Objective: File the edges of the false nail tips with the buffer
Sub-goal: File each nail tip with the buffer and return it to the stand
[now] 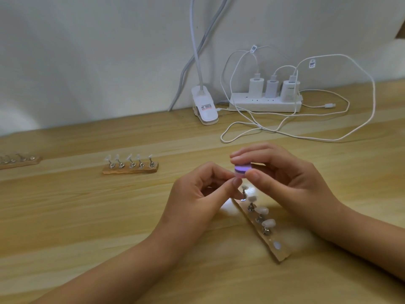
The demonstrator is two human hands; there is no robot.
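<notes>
Over the holder's (281, 253) far end, your right hand (285, 178) pinches the light, probably spongy buffer (241, 170); your left hand (197, 194) pinches the brittle nail tip (244, 187) by its stand (243, 194)

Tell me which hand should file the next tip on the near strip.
Right: the right hand grips the buffer just above the tips on the strip; the left hand, fingers curled beside it, has no tool.

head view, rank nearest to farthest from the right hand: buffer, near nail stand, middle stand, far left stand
1. Buffer, in the right hand
2. Near nail stand, just below
3. Middle stand, off left
4. Far left stand, frame edge
</notes>
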